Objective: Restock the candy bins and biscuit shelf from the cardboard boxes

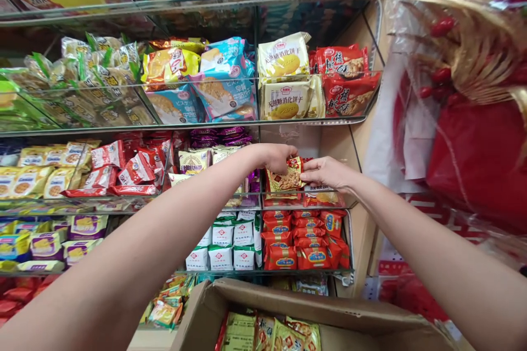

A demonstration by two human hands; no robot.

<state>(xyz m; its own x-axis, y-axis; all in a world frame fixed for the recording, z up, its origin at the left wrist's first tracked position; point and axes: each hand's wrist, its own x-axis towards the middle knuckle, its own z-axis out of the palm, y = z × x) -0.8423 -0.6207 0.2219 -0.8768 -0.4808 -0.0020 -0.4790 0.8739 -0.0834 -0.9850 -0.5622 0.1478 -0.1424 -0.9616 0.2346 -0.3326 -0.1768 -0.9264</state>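
Observation:
Both arms reach forward into a shelf bin. My left hand point(280, 158) is closed at the upper left of a yellow and red snack packet point(286, 180), its fingers bent over the edge. My right hand point(325, 173) pinches that packet's right edge between thumb and fingers. The packet stands upright behind the bin's clear front panel. Beside it, below my right hand, a white packet with dark lettering point(321, 187) shows in part. A cardboard box point(349, 307) below holds several yellow and gold packets point(288, 335).
Stacked red packets point(310, 241) and white-green packets point(221, 244) fill the shelf underneath. Cream biscuit packets point(284, 60) sit on the shelf above. Clear panels point(206, 203) edge the shelves. A wrapped red decoration point(481, 142) hangs at right.

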